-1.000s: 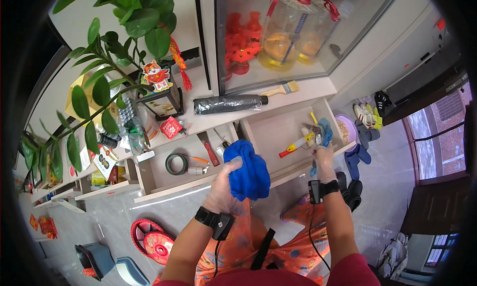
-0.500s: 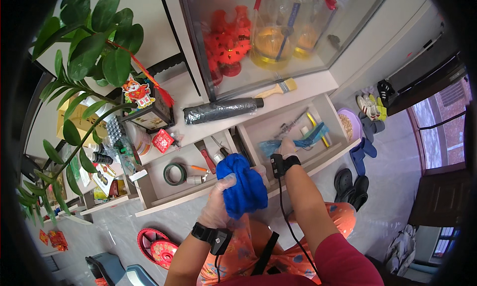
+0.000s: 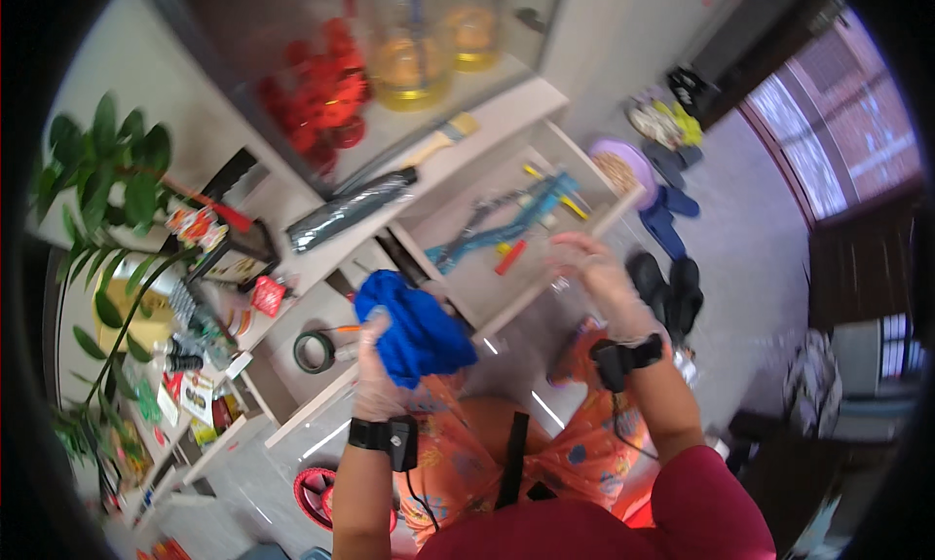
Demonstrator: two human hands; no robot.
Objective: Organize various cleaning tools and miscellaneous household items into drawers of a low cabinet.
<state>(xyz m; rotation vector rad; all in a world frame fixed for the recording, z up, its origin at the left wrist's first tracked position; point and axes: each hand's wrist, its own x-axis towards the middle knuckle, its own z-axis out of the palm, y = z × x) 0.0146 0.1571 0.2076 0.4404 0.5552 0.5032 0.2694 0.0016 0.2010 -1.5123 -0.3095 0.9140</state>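
Note:
A bunched blue cloth (image 3: 417, 328) is gripped in my left hand (image 3: 375, 370), which wears a clear plastic glove. It hangs in front of the drawers, over my lap. My right hand (image 3: 606, 285), gloved too, is raised near the front right edge of the open right drawer (image 3: 487, 318). Its fingers are bent but apart, with nothing visible between them. Inside that drawer lie a crumpled blue plastic strip (image 3: 534, 214), a small red piece (image 3: 510, 257), a yellow tool (image 3: 573, 205) and a dark slender item. Motion blurs some details.
The left drawer (image 3: 310, 404) holds a dark tape roll (image 3: 314, 352). On the ledge above lie a black wrapped bundle (image 3: 351, 209) and a brush (image 3: 438, 139). A leafy plant (image 3: 102, 190) leans in at left. Shoes (image 3: 667, 292) and a purple basin (image 3: 638, 173) stand at right.
My right hand has come out of the right drawer, moving right and toward me. The red piece in the drawer now shows. My left hand still holds the cloth. The whole view has shifted.

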